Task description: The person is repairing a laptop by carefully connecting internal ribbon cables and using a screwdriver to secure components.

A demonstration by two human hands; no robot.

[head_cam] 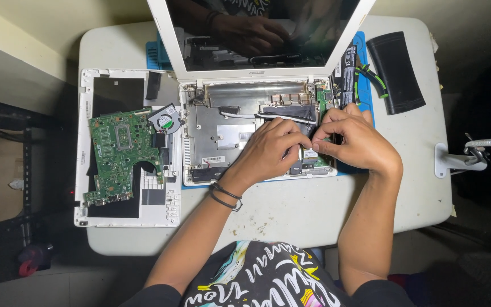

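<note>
Both forearms are reaching forward from the bottom of the view and are coming together at the centre. The left hand [271,149] is lying palm down, its fingers curling toward the right hand [352,139]. The right hand is also bending its fingers inward, and the fingertips of both are almost meeting.

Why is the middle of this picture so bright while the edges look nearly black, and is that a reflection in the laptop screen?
Head view: light falls on the white table and opened laptop, leaving the floor around it dark. The glossy screen mirrors the left hand and right hand. The picture is sharp, with mild bending at the edges.
</note>
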